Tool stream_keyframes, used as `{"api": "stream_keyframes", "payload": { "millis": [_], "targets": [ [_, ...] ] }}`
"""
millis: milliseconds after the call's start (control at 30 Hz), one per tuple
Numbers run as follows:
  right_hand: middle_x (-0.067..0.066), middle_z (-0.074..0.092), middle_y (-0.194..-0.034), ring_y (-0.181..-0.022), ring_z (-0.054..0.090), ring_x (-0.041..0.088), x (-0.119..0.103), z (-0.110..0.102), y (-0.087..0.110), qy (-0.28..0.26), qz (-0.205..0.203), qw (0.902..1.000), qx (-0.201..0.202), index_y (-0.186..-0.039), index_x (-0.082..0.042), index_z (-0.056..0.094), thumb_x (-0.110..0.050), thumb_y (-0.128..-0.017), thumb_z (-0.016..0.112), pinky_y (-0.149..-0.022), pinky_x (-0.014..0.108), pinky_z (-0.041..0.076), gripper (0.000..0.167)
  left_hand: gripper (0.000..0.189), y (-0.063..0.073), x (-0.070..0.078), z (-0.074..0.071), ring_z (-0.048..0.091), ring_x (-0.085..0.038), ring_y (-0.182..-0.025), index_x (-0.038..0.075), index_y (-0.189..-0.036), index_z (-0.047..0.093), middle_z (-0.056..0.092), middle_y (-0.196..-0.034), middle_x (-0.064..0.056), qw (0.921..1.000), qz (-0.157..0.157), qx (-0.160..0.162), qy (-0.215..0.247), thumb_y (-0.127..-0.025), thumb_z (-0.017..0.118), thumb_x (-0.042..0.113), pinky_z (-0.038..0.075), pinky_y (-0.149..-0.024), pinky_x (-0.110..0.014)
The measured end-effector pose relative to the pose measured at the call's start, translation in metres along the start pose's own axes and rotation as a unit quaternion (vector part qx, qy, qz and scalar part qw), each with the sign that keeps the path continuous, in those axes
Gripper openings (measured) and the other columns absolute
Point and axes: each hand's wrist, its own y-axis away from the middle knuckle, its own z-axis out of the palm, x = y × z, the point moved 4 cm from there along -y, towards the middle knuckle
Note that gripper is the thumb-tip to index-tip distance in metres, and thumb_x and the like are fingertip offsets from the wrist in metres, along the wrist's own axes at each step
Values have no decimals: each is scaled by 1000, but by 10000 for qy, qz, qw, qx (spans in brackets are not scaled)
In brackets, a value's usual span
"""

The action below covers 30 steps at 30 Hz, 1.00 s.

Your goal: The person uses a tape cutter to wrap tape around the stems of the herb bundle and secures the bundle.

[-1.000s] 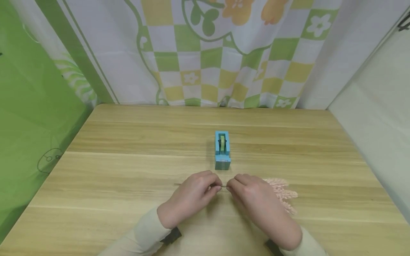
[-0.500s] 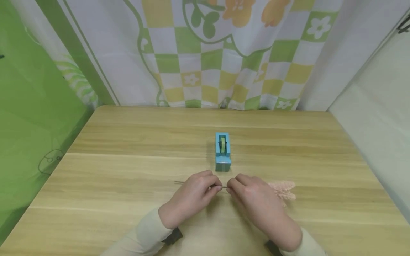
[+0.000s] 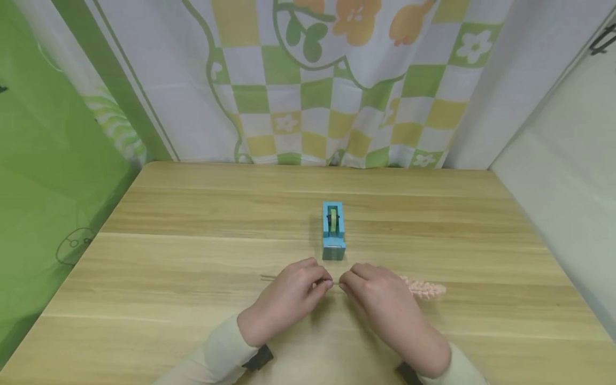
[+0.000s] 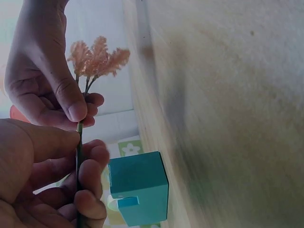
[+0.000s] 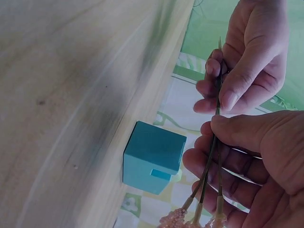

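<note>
Between thumb and fingers, my left hand (image 3: 291, 294) pinches a thin bunch of stems (image 4: 79, 152), whose bare ends stick out to its left in the head view. Close beside it, my right hand (image 3: 385, 299) pinches the same stems nearer the blooms, leaving a short stretch showing between the hands. Fluffy pink flower heads (image 4: 99, 56), three in the left wrist view, fan out past the right hand. In the head view that hand partly covers the pink blooms (image 3: 428, 289). The right wrist view shows the separate green stems (image 5: 209, 164) crossing over the curled fingers.
A blue tape dispenser (image 3: 327, 230) with a greenish roll stands on the wooden table (image 3: 192, 214) just beyond the hands. Behind the table hangs a checked, flowered curtain (image 3: 284, 96). Green cloth (image 3: 48, 139) borders the left side, pale cloth (image 3: 568, 139) the right.
The pink flower heads have turned from a wide spread into a narrow line in the head view. Both hands stay in nearly the same place, still pinching the stems.
</note>
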Motion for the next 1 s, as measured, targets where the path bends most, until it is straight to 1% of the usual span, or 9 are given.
{"api": "stream_keyframes", "payload": {
  "millis": [167,433,567,667,800,900,1000],
  "targets": [
    [-9,71,-83,-75,66,8,2,2,1,-21,38,10000,-44,-90,-14,77,-15,-84,87,-70,24,57,12,14,0,-1,2,58,-6,-78,4,-103,79,71,-89,-2,9999,-2,-110,-102,-101,67,11,55,-73,-18],
    [-9,70,-82,-73,65,7,4,4,0,-54,141,9998,-150,-90,-16,76,-16,-86,87,-70,25,57,12,9,-2,-5,2,59,-7,-78,5,-99,78,71,-88,-2,9999,-4,28,132,-98,70,8,54,-71,-18],
    [-9,68,-79,-68,62,5,3,5,0,-110,224,9993,-295,-92,-16,75,-16,-88,85,-66,24,55,11,8,-2,-5,3,60,-8,-79,4,-97,78,71,-88,-2,9998,21,87,203,-98,71,7,54,-72,-19],
    [-9,68,-80,-67,61,5,3,5,0,-101,245,9989,-389,-95,-15,75,-16,-90,83,-64,23,54,10,7,-2,-5,2,61,-9,-80,5,-96,78,71,-89,-1,9998,20,122,174,-98,71,7,54,-73,-20],
    [-8,68,-82,-68,62,6,2,6,1,-92,259,9986,-462,-97,-13,76,-14,-89,83,-62,21,54,11,6,-2,-6,3,62,-10,-82,6,-96,77,72,-89,-1,9998,30,160,123,-97,72,8,55,-76,-22],
    [-8,69,-82,-68,62,6,3,8,0,-104,271,9985,-462,-95,-15,77,-13,-87,85,-61,20,54,11,4,-2,-6,4,60,-9,-81,7,-96,77,71,-89,0,9998,41,190,108,-97,72,8,55,-75,-21],
    [-9,71,-83,-71,64,6,5,9,-1,-127,292,9986,-412,-93,-16,77,-13,-86,85,-64,20,56,12,3,-3,-7,4,57,-7,-79,8,-96,76,69,-88,0,9997,17,205,96,-97,73,8,54,-74,-21]
  ]
}}
